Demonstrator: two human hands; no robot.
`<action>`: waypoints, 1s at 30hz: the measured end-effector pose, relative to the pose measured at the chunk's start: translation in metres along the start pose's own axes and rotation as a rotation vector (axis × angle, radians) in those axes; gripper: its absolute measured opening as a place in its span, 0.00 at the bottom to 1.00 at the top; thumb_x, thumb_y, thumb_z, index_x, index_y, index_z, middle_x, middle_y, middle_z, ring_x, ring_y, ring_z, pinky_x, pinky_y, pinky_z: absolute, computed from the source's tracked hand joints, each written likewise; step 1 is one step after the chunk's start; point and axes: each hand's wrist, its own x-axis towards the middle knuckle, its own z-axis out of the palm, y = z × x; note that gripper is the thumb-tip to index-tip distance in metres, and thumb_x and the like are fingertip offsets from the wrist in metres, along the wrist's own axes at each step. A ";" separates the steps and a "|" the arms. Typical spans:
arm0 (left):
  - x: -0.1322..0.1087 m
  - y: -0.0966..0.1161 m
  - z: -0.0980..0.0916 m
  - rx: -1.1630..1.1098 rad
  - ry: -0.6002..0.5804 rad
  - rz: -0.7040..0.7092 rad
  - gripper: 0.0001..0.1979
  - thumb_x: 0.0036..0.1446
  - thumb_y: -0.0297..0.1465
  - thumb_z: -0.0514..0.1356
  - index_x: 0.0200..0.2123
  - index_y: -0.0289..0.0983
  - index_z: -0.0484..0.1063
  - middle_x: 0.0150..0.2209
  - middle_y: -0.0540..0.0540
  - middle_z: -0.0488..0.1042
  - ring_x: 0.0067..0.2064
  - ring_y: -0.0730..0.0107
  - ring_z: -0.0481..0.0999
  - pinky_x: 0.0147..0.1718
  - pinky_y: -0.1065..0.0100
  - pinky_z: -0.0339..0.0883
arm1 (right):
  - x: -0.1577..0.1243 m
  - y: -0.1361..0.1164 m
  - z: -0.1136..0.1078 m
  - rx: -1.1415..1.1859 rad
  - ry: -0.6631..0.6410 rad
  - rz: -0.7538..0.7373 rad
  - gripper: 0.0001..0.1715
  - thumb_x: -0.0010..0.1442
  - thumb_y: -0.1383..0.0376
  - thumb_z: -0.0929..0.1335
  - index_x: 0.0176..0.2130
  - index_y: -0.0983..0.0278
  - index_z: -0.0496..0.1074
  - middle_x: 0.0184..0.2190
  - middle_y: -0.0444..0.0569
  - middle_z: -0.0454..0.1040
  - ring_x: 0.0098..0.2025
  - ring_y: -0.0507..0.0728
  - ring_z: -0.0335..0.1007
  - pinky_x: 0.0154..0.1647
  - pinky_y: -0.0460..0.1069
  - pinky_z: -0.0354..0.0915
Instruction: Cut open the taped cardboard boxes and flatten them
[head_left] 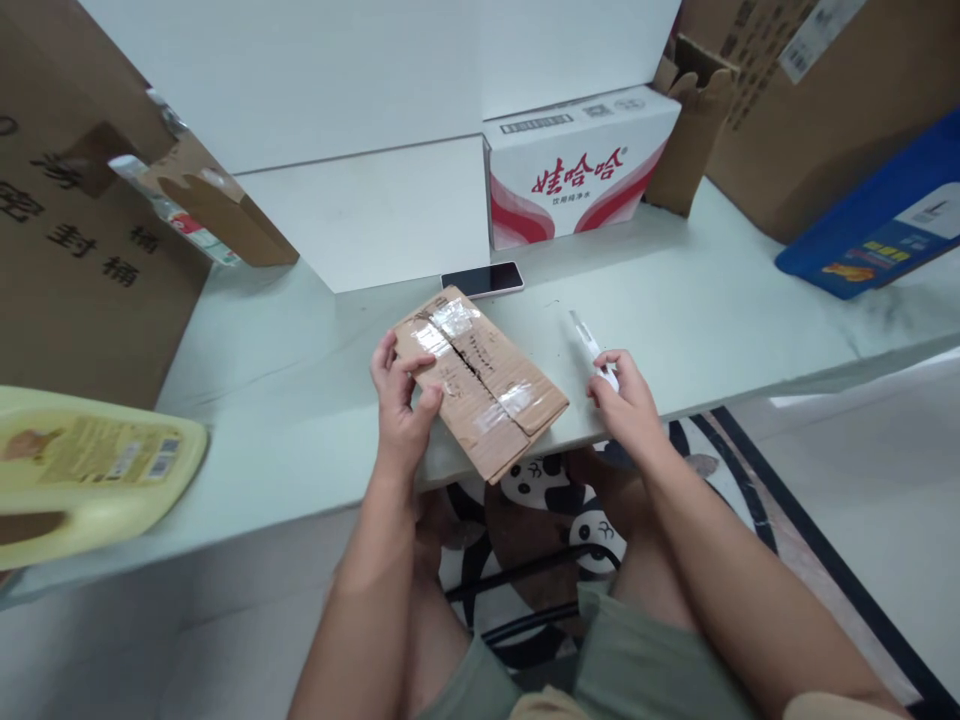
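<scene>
A flat brown cardboard box [487, 385] with clear tape across its top lies slanted at the table's front edge, its near corner sticking out over the edge. My left hand [405, 405] grips the box by its left side, thumb and a finger on the top face. In my right hand [622, 395] is a slim white utility knife [586, 340], pointing away from me toward the upper left. The knife is apart from the box, a short way to its right. Whether its blade is out, I cannot tell.
A phone [484, 279] lies behind the box, before white panels [397, 215] and a white-and-red carton [577, 170]. A yellow jug [97, 470] stands at the left, a blue container [870, 240] at the right. Large cardboard boxes [825, 110] flank the table.
</scene>
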 end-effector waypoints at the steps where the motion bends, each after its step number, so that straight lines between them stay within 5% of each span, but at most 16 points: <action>1: 0.000 0.000 0.000 0.000 -0.001 0.000 0.26 0.55 0.58 0.61 0.42 0.43 0.74 0.66 0.41 0.56 0.72 0.44 0.51 0.69 0.42 0.49 | 0.000 0.000 0.002 0.078 -0.017 -0.005 0.13 0.56 0.61 0.63 0.43 0.57 0.65 0.26 0.39 0.70 0.26 0.54 0.64 0.31 0.50 0.60; 7: 0.000 0.003 0.004 -0.019 -0.013 -0.035 0.24 0.56 0.56 0.61 0.44 0.43 0.75 0.68 0.41 0.55 0.73 0.45 0.51 0.69 0.43 0.50 | -0.007 0.001 0.007 0.306 0.049 -0.175 0.18 0.58 0.62 0.67 0.49 0.58 0.66 0.37 0.44 0.77 0.31 0.52 0.70 0.34 0.49 0.65; 13: -0.002 0.003 0.013 0.032 0.033 0.014 0.25 0.59 0.56 0.58 0.45 0.42 0.74 0.66 0.38 0.56 0.72 0.44 0.53 0.68 0.43 0.52 | -0.025 -0.017 -0.004 0.508 0.346 -0.381 0.11 0.63 0.59 0.70 0.37 0.58 0.63 0.23 0.37 0.68 0.23 0.50 0.69 0.27 0.47 0.66; 17: -0.001 0.001 0.013 0.072 0.011 0.085 0.26 0.59 0.55 0.58 0.50 0.43 0.73 0.64 0.38 0.58 0.70 0.44 0.56 0.67 0.43 0.54 | -0.038 -0.050 -0.018 0.607 0.412 -0.616 0.16 0.63 0.49 0.70 0.42 0.57 0.69 0.18 0.36 0.64 0.16 0.50 0.62 0.18 0.47 0.60; 21: 0.000 0.004 0.014 0.158 -0.028 0.155 0.26 0.61 0.52 0.57 0.54 0.43 0.72 0.61 0.39 0.59 0.67 0.46 0.60 0.66 0.43 0.56 | -0.043 -0.083 -0.024 0.517 0.310 -0.625 0.21 0.64 0.45 0.67 0.40 0.59 0.75 0.27 0.47 0.75 0.23 0.54 0.71 0.20 0.50 0.65; 27: -0.003 0.009 0.022 0.180 0.004 0.229 0.22 0.61 0.50 0.56 0.50 0.41 0.70 0.57 0.38 0.57 0.65 0.46 0.59 0.63 0.41 0.59 | -0.032 -0.115 -0.011 0.490 0.117 -0.631 0.03 0.64 0.64 0.70 0.39 0.60 0.75 0.40 0.47 0.80 0.31 0.52 0.78 0.33 0.49 0.74; 30: -0.004 0.009 0.024 0.168 -0.004 0.239 0.22 0.61 0.50 0.56 0.51 0.41 0.69 0.58 0.38 0.56 0.65 0.47 0.59 0.63 0.42 0.60 | -0.024 -0.117 0.002 0.309 -0.025 -0.642 0.06 0.60 0.69 0.68 0.38 0.62 0.75 0.44 0.49 0.82 0.42 0.55 0.81 0.44 0.51 0.76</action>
